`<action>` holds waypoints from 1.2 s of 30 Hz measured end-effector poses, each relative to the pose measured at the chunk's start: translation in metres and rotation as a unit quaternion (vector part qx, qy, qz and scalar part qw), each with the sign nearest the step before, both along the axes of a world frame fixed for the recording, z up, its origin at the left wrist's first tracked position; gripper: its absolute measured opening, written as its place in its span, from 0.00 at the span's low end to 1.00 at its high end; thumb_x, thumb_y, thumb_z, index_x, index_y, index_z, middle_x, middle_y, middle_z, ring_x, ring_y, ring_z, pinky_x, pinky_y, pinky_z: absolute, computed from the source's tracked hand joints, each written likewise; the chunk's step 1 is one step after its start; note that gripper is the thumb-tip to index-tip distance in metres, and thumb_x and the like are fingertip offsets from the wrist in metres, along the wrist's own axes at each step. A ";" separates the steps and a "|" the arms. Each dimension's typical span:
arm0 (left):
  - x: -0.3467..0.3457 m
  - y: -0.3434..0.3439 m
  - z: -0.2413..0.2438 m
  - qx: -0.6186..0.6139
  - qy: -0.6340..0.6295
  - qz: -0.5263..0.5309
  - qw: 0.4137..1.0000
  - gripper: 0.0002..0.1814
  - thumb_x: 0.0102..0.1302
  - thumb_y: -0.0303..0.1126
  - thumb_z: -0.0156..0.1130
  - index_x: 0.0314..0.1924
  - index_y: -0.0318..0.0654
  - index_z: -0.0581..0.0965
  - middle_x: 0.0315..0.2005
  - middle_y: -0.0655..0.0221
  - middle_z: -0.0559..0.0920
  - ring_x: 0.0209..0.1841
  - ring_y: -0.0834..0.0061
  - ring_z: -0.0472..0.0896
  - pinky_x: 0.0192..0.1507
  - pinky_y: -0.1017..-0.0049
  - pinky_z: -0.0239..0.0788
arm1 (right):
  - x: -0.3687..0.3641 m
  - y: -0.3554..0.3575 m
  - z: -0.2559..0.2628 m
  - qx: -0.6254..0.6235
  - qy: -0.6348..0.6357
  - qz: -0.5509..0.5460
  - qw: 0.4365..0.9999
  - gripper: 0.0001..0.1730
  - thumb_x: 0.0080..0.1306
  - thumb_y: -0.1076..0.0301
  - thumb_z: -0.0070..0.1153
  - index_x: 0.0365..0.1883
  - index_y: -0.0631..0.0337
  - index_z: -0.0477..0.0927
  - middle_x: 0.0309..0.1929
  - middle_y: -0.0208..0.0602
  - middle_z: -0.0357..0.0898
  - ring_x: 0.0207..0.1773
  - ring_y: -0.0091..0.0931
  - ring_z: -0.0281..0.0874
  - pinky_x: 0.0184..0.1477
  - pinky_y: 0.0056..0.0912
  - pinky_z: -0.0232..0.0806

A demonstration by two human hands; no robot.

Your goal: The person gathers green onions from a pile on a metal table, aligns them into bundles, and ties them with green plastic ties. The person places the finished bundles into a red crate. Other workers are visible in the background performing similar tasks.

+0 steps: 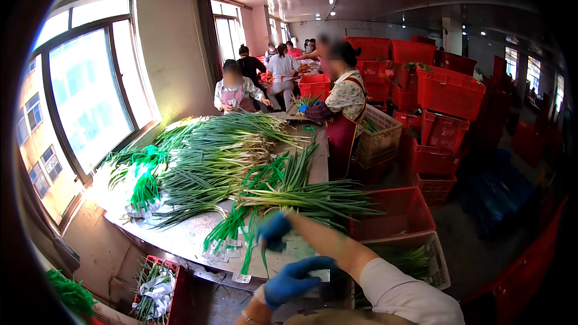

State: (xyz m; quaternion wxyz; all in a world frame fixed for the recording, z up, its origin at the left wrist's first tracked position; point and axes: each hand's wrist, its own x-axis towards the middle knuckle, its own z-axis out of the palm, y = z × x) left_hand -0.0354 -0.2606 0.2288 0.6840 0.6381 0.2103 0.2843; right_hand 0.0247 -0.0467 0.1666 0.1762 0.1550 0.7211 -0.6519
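My left hand (293, 280), in a blue glove, is at the table's near edge with its fingers apart. A white label (321, 275) shows by its fingertips; whether they touch it is unclear. My right hand (274, 231), also blue-gloved, is blurred above the table, and I cannot tell whether it grips anything. Just beyond it lies a bundle of green onions (307, 199), leaves pointing right. Green tie straps (226, 225) with white tags (219, 250) hang toward the near edge, left of my right hand. A large heap of green onions (203, 162) covers much of the metal table (189, 230).
A co-worker in a dark red apron (342, 140) stands at the table's right side, another person (235, 95) at the far end. Red crates (449, 95) are stacked at right; an open red crate (397, 210) and a pale crate (440, 259) stand nearby. More straps (146, 180) lie left.
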 end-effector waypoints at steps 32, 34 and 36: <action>0.010 0.042 -0.053 -0.035 -0.048 0.264 0.963 0.12 0.57 0.27 0.60 0.41 0.35 0.71 0.22 0.72 0.74 0.23 0.83 0.73 0.26 0.80 0.64 | 0.026 0.078 -0.074 -0.335 0.535 -0.611 0.478 0.25 0.58 0.83 0.33 0.56 0.76 0.62 0.58 0.55 0.62 0.59 0.39 0.64 0.61 0.34 0.61; 0.007 0.044 -0.037 0.185 0.142 0.245 0.941 0.27 0.53 0.30 0.65 0.52 0.39 0.66 0.22 0.68 0.76 0.22 0.75 0.75 0.26 0.77 0.65 | 0.044 0.096 -0.097 -0.431 0.598 -0.475 0.480 0.24 0.57 0.83 0.35 0.55 0.76 0.64 0.57 0.54 0.63 0.59 0.39 0.64 0.62 0.32 0.60; -0.002 0.051 -0.047 0.289 0.353 0.277 0.846 0.39 0.49 0.28 0.66 0.60 0.45 0.58 0.24 0.63 0.78 0.24 0.66 0.76 0.28 0.73 0.67 | 0.036 0.094 -0.093 -0.401 0.585 -0.494 0.502 0.24 0.57 0.83 0.35 0.54 0.76 0.65 0.57 0.52 0.65 0.58 0.37 0.65 0.60 0.31 0.61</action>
